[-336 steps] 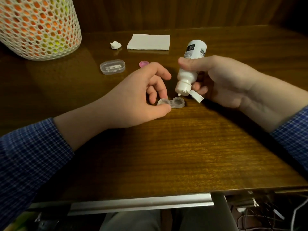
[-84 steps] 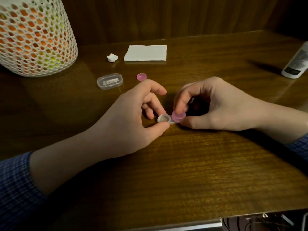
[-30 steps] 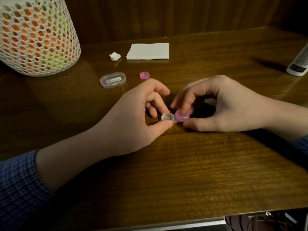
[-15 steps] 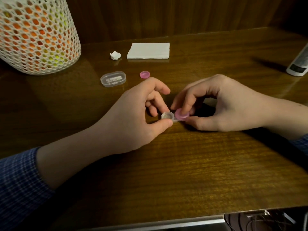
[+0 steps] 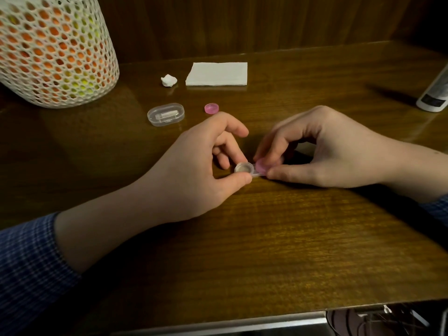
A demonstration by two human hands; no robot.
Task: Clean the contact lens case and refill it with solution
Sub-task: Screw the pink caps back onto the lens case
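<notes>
The clear contact lens case (image 5: pixel 244 168) lies on the wooden table (image 5: pixel 278 238) in the middle. My left hand (image 5: pixel 201 170) pinches its left well, which is uncovered, between thumb and fingers. A pink cap (image 5: pixel 263 166) sits on the right well, and my right hand (image 5: pixel 322 151) grips it with thumb and forefinger. A second pink cap (image 5: pixel 212 109) lies loose on the table behind my left hand. The white solution bottle (image 5: pixel 435 93) stands at the far right edge, partly cut off.
A clear oval plastic box (image 5: pixel 166 114) lies left of the loose cap. A folded white tissue (image 5: pixel 217 73) and a small white wad (image 5: pixel 168 80) are at the back. A white mesh lamp (image 5: pixel 53 49) fills the back left corner.
Eleven seconds ago my right hand held the bottle over the case; the bottle now stands at the right. Over the last second both hands stay put, fingers shifting slightly on the pink cap.
</notes>
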